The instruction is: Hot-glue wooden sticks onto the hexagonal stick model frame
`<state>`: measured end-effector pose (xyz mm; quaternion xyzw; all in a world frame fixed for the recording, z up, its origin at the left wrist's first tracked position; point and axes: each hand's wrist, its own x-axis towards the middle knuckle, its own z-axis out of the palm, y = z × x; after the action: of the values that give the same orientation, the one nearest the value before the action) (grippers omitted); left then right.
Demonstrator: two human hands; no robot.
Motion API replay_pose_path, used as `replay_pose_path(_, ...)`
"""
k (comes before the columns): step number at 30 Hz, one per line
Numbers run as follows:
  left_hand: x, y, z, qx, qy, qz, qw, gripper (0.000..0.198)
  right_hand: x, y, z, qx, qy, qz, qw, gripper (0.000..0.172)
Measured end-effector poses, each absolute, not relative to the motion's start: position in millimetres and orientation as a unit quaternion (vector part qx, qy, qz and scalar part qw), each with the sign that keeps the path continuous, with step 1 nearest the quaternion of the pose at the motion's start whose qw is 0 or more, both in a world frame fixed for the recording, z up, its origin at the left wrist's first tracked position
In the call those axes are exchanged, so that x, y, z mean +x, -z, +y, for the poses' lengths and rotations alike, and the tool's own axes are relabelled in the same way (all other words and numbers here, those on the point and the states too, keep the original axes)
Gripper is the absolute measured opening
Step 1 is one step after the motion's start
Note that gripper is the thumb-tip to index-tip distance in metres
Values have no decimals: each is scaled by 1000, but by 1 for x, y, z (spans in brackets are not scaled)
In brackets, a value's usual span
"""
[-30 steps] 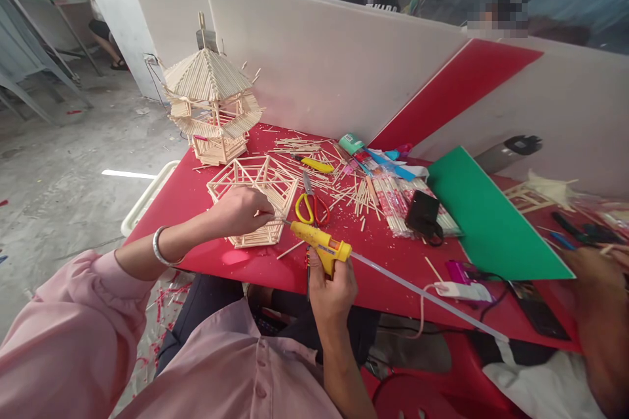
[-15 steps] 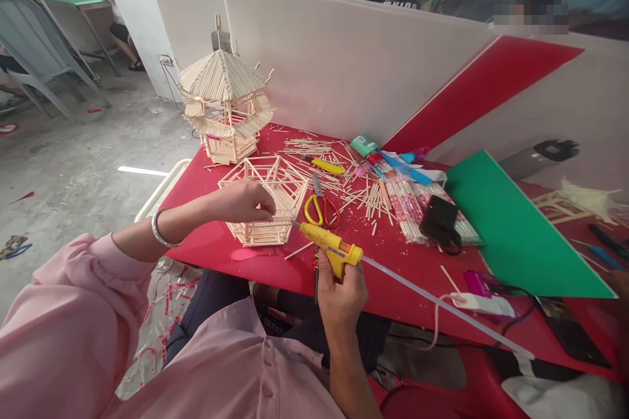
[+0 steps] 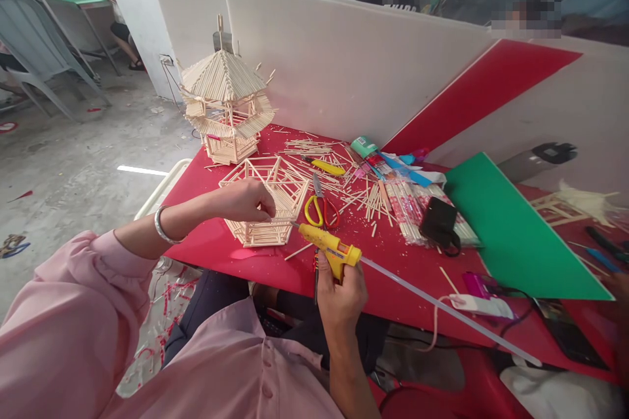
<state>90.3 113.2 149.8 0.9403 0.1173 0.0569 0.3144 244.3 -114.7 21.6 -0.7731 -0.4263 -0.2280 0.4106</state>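
Observation:
My right hand [image 3: 343, 285] is wrapped round the grip of a yellow glue gun [image 3: 327, 241], with a long clear glue stick [image 3: 442, 306] sticking out of its back. The gun's nozzle points left, close to the fingertips of my left hand [image 3: 251, 201]. Those fingers are pinched together over an open hexagonal frame of thin wooden sticks [image 3: 268, 234]; what they hold, if anything, is too small to make out. Red-and-yellow-handled scissors [image 3: 322, 208] lie just behind the gun. A roofed stick pagoda [image 3: 227, 108] stands at the back left of the red table [image 3: 196, 236].
Loose sticks [image 3: 314, 146], a yellow cutter [image 3: 328, 166], packed sticks [image 3: 405, 209], a black box-like item [image 3: 439, 217] and a green board [image 3: 521, 236] lie behind and right. A white power strip [image 3: 481, 304] and phone [image 3: 570, 334] sit near the right edge. White panels [image 3: 344, 65] stand behind.
Both hands stay almost where they were. The glue gun has shifted very slightly left, and the tail of its glue stick has moved a little right.

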Motion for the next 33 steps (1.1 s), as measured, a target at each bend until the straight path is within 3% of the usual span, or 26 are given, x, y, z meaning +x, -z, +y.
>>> replay_pose_path(33, 93, -153, 110, 920, -19, 162, 356, 18, 244, -27, -114, -783, 175, -411, 434, 46)
